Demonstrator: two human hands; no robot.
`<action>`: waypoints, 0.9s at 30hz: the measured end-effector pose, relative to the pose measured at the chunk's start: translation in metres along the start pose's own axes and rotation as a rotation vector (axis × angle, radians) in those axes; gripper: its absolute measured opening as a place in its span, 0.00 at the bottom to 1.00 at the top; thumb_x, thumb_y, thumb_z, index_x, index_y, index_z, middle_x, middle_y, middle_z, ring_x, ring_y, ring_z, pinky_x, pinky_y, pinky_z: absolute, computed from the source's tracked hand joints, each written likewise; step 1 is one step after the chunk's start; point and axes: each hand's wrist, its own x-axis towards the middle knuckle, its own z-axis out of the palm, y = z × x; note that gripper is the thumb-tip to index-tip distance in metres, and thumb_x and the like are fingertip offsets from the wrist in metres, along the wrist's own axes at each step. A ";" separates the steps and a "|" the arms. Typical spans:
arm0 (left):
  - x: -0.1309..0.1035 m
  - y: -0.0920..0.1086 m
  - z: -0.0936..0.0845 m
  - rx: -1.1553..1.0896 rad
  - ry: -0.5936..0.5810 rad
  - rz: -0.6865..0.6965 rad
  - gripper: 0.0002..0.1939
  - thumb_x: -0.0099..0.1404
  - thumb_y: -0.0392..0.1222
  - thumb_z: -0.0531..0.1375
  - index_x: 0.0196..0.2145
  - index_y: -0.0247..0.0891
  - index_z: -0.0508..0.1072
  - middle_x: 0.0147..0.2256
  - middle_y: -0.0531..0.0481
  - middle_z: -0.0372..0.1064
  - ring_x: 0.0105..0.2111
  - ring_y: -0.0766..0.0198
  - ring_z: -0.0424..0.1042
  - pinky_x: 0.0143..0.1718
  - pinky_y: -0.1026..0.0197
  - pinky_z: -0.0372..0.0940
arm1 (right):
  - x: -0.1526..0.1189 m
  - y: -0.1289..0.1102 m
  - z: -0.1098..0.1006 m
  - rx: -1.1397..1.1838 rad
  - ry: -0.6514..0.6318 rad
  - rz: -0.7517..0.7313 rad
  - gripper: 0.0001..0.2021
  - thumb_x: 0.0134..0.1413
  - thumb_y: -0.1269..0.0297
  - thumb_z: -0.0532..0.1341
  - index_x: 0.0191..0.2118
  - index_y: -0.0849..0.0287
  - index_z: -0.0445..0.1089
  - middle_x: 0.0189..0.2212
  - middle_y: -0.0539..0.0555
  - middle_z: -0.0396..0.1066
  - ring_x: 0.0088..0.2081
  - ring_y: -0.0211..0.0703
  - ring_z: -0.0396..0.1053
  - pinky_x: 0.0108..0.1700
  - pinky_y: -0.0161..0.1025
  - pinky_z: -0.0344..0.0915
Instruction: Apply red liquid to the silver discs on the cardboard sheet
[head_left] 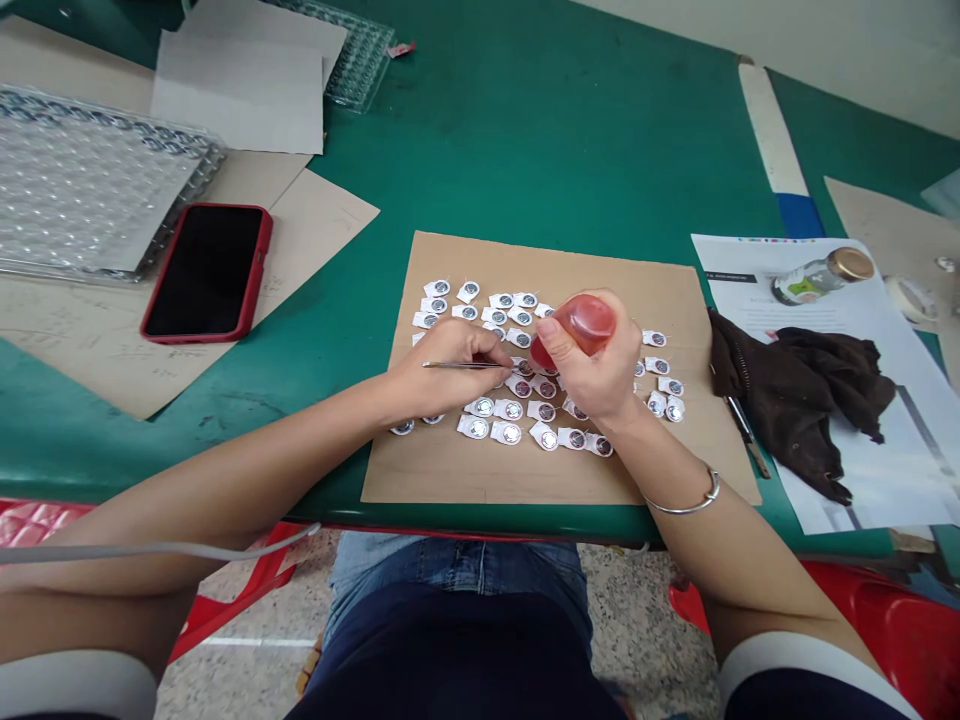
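Left hand (457,368) pinches thin metal tool (465,365), right hand (596,355) closed round red bottle (586,322), both over round tags (506,433) on cardboard (540,480). Print on tags and jar label (806,285) too small to read.

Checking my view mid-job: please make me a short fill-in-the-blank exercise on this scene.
The rounded translucent red container is in the ____ hand. The thin silver metal tool is in the ____ hand. The rectangular black-screened phone has a case coloured ____.

Missing words, in order: right; left; red.
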 end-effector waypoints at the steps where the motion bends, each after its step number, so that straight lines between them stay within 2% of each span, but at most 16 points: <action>1: 0.000 0.000 0.000 -0.002 -0.001 -0.004 0.06 0.53 0.34 0.59 0.27 0.38 0.77 0.27 0.52 0.75 0.27 0.67 0.72 0.26 0.66 0.64 | 0.000 0.000 0.000 0.004 0.003 0.000 0.12 0.43 0.59 0.65 0.33 0.55 0.63 0.25 0.48 0.69 0.27 0.36 0.67 0.30 0.39 0.66; 8: 0.001 0.002 -0.001 -0.015 -0.005 -0.021 0.06 0.53 0.34 0.59 0.27 0.37 0.77 0.25 0.53 0.74 0.26 0.68 0.71 0.24 0.68 0.63 | 0.001 -0.002 0.000 -0.015 0.011 0.005 0.12 0.44 0.56 0.64 0.33 0.55 0.63 0.25 0.48 0.69 0.27 0.37 0.68 0.30 0.40 0.66; 17: 0.002 0.004 -0.003 -0.032 -0.008 -0.065 0.05 0.52 0.34 0.60 0.26 0.38 0.76 0.26 0.52 0.75 0.26 0.67 0.72 0.25 0.66 0.64 | -0.001 -0.003 0.000 -0.009 0.012 -0.001 0.12 0.43 0.57 0.65 0.33 0.55 0.63 0.26 0.48 0.70 0.28 0.37 0.68 0.31 0.40 0.67; 20: 0.002 0.003 -0.001 -0.039 0.001 -0.066 0.05 0.52 0.35 0.60 0.26 0.37 0.76 0.25 0.52 0.75 0.26 0.68 0.72 0.24 0.67 0.65 | 0.002 -0.001 0.000 0.077 0.007 0.077 0.13 0.45 0.55 0.63 0.33 0.55 0.62 0.25 0.48 0.68 0.26 0.38 0.69 0.28 0.40 0.67; 22: 0.002 0.003 -0.001 -0.047 0.021 -0.077 0.04 0.51 0.35 0.61 0.25 0.37 0.76 0.25 0.51 0.75 0.25 0.67 0.72 0.23 0.67 0.64 | 0.009 0.002 -0.004 0.239 0.068 0.176 0.12 0.49 0.52 0.59 0.32 0.55 0.60 0.22 0.47 0.64 0.21 0.37 0.68 0.20 0.38 0.64; 24: 0.003 0.005 -0.004 -0.079 0.073 -0.103 0.04 0.51 0.36 0.61 0.26 0.36 0.76 0.24 0.50 0.74 0.24 0.67 0.72 0.23 0.66 0.65 | 0.020 0.007 -0.011 0.399 0.207 0.271 0.12 0.53 0.51 0.54 0.30 0.55 0.57 0.19 0.45 0.59 0.15 0.35 0.64 0.15 0.36 0.59; 25: 0.004 0.007 -0.007 -0.105 0.112 -0.115 0.04 0.51 0.36 0.62 0.26 0.35 0.76 0.24 0.49 0.74 0.24 0.67 0.72 0.22 0.66 0.65 | 0.027 0.009 -0.015 0.443 0.293 0.308 0.12 0.53 0.51 0.53 0.29 0.54 0.56 0.19 0.44 0.57 0.13 0.34 0.62 0.14 0.36 0.58; 27: 0.007 0.014 -0.015 -0.162 0.178 -0.136 0.05 0.51 0.37 0.63 0.27 0.34 0.76 0.25 0.48 0.74 0.24 0.66 0.72 0.22 0.66 0.65 | 0.041 0.011 -0.024 0.505 0.332 0.414 0.11 0.54 0.52 0.51 0.30 0.54 0.56 0.20 0.46 0.57 0.15 0.34 0.63 0.15 0.36 0.57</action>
